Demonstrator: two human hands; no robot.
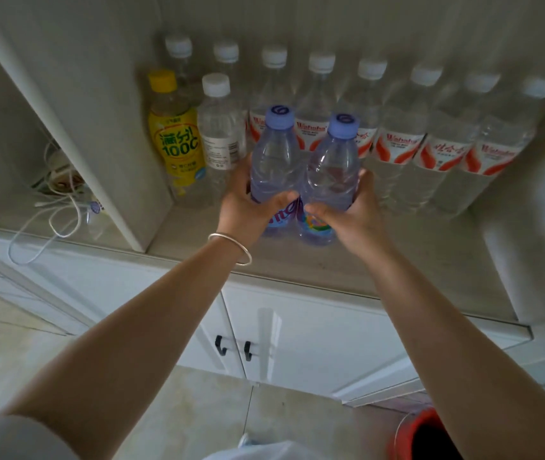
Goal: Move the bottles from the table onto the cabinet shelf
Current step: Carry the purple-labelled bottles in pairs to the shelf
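Observation:
Two clear bottles with lilac caps stand side by side near the front of the cabinet shelf (314, 263). My left hand (247, 202) grips the left purple-cap bottle (272, 154) around its lower body. My right hand (347, 210) grips the right purple-cap bottle (332, 167) the same way. Their bases rest on or just above the shelf; I cannot tell which. Behind them runs a row of several white-capped water bottles with red labels (397, 144). A yellow drink bottle (174, 134) and a clear white-capped bottle (219, 134) stand at the left.
A vertical divider panel (98, 144) bounds the shelf on the left; beyond it lie white cables and a power strip (58, 194). Cabinet doors with black handles (234, 350) are below. A red-rimmed bin (430, 436) sits on the floor at lower right.

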